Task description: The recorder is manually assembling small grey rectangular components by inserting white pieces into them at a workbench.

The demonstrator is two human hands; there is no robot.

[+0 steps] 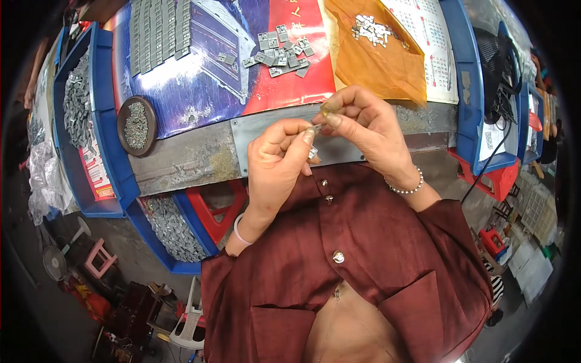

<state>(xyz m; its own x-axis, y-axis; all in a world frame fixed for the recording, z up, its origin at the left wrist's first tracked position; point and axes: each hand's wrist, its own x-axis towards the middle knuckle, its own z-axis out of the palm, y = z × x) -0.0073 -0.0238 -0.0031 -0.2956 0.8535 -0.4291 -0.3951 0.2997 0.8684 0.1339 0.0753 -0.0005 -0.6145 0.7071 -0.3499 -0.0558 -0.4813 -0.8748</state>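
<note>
My left hand [272, 163] is closed in a pinch in front of my chest, over the near edge of the table. A small pale metal piece [313, 152] shows beneath its thumb. Close against it, my right hand [370, 130] pinches with thumb and forefinger. Something tiny lies between the two sets of fingertips, too small to name. Beyond my hands is a loose heap of small grey rectangular parts [279, 53] on a red and blue printed sheet [296, 85]. Small bright metal pieces [370, 31] rest on an orange-brown paper [387, 66] at the far right.
Neat rows of grey parts [160, 33] lie at the far left. A round dish [150, 112] holds tiny metal bits. Blue bins [104, 78] with grey parts stand at the left, one lower bin [181, 257] beside me. Another blue bin [469, 78] is at the right, near a black cable [493, 169].
</note>
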